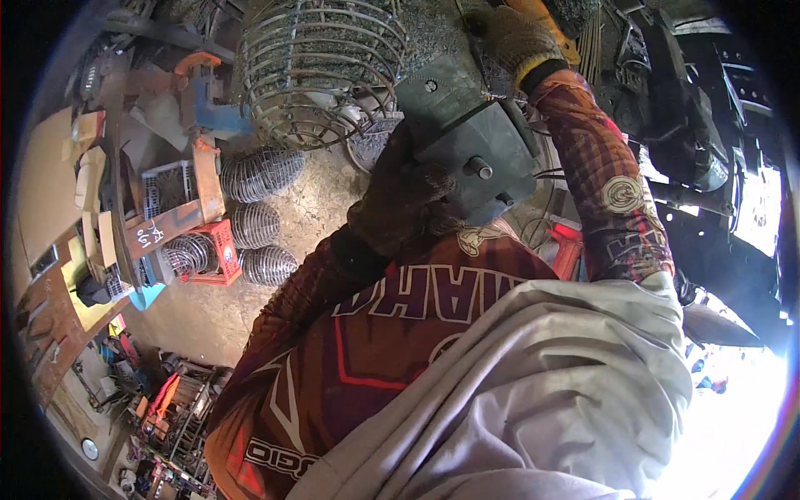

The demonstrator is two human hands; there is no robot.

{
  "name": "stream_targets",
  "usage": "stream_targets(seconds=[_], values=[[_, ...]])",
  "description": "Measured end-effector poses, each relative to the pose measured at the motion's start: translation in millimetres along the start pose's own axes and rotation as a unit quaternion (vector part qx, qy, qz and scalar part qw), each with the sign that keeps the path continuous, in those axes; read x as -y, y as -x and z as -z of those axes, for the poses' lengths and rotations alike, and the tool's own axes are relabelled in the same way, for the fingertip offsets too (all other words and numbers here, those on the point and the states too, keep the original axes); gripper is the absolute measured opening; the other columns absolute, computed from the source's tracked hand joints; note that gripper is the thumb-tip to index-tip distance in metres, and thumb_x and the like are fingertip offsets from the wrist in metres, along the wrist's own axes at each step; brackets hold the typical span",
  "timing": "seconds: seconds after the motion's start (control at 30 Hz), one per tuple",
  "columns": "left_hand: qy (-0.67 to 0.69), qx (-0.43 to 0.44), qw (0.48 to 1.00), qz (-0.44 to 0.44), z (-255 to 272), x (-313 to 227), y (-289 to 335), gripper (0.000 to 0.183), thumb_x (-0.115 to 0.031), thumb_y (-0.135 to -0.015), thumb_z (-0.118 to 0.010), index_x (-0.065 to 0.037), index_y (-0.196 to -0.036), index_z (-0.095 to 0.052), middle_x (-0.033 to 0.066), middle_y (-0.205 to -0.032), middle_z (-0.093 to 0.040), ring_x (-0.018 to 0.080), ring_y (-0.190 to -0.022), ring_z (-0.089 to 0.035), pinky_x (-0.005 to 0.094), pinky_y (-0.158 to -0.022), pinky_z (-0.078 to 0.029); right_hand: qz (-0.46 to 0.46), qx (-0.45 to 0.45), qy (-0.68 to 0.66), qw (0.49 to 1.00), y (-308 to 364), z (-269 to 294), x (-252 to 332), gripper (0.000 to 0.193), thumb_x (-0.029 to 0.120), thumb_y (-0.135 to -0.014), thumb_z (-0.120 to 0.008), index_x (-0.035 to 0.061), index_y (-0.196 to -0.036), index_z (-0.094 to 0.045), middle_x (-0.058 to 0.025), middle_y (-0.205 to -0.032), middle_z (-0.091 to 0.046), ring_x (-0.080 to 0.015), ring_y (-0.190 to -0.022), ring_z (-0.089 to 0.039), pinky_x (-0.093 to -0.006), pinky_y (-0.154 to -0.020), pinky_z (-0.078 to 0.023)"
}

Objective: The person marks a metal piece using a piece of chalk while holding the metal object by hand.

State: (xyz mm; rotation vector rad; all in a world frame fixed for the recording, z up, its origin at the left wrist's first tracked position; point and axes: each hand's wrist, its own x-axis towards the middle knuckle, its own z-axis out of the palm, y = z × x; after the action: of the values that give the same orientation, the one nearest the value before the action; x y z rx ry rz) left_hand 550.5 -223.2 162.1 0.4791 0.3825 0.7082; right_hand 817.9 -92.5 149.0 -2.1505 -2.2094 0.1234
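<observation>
My left hand (402,200), in a dark work glove, is closed on the near left side of a dark grey welding mask (467,154). This boxy mask has round knobs on its face and a flat plate at its far end. It is held tilted in front of my chest. Farther forward and to the right, my right hand (512,40) wears a worn, light knitted glove. Its fingers look curled, but what they grip is hidden. A yellow-orange object (557,29) lies right beside that hand.
A large wire cage (321,62) of curved rods stands ahead, left of the mask. Several smaller wire coils (254,225) sit on the floor beside a red crate (223,250). A workbench (62,312) runs along the left. Dark metal frames (692,125) stand on the right.
</observation>
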Motion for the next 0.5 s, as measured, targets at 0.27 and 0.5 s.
stream_targets(seconds=[0.27, 0.5], values=[[-0.033, -0.007, 0.999, 0.027, 4, -6, 2, 0.081, -0.019, -0.078, -0.078, -0.008, -0.146, -0.035, 0.0065, -0.131, -0.053, 0.0189, -0.117, -0.054, 0.0366, -0.093, -0.051, -0.017, 0.071, -0.360, 0.930, 71, 42, 14, 0.041, 0.026, -0.101, -0.057, 0.0043, -0.136, -0.056, -0.0057, -0.105, -0.066, -0.0082, -0.092, -0.061, -0.0254, -0.082, -0.052], [-0.018, 0.038, 0.997, 0.062, -13, -12, -4, 0.086, -0.019, -0.079, -0.079, -0.009, -0.149, -0.030, 0.0112, -0.127, -0.053, 0.0225, -0.109, -0.058, 0.0379, -0.093, -0.054, 0.006, 0.004, -0.281, 0.960, 99, 8, 8, 0.037, 0.018, -0.098, -0.062, 0.0049, -0.132, -0.058, -0.0037, -0.106, -0.066, -0.0083, -0.092, -0.062, -0.0254, -0.081, -0.053]])
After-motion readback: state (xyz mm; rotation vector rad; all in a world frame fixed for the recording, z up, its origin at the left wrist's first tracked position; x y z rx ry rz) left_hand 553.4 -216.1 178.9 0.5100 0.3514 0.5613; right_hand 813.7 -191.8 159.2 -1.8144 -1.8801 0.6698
